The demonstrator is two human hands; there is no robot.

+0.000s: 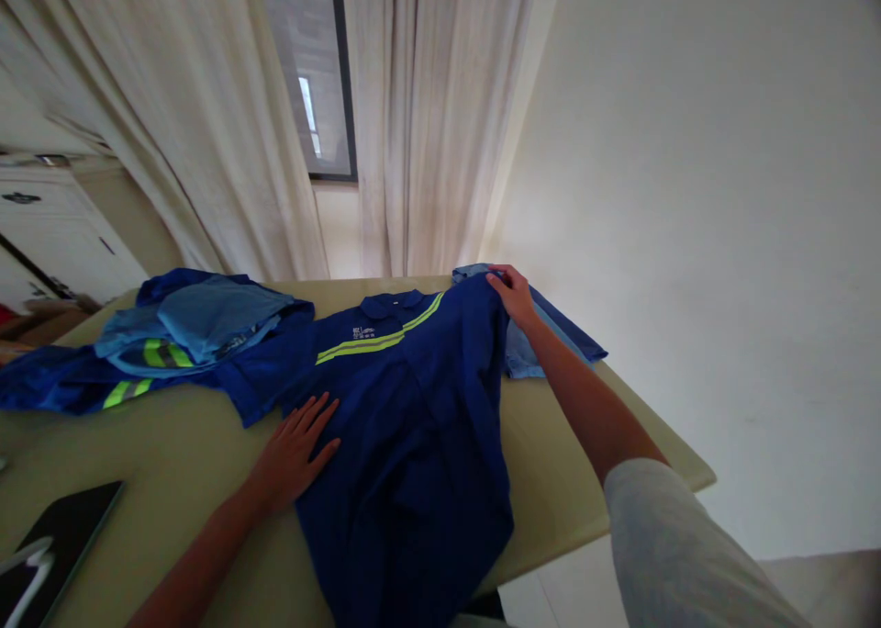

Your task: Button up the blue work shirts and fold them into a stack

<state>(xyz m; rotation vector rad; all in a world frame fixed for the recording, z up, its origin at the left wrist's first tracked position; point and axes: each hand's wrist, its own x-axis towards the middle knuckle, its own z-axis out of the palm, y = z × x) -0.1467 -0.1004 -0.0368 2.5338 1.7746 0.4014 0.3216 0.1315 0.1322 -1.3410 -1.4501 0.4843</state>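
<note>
A dark blue work shirt (406, 408) with a collar, yellow-green reflective stripes and a small white chest print is spread over the table, its lower part draping off the near edge. My left hand (295, 449) lies flat on the shirt's left side, fingers stretched out and holding nothing. At the far right shoulder, my right hand (510, 293) has its fingers closed on the shirt's fabric. The shirt's right sleeve is not clearly visible; it seems folded or hidden near that hand.
A pile of blue garments (213, 316) with reflective bands lies at the left. Folded blue clothes (527, 364) sit behind my right hand. A dark flat object (75, 527) with a white curved piece (38, 564) is at the near left. Curtains (440, 123) and a wall (702, 242) bound the table (185, 481).
</note>
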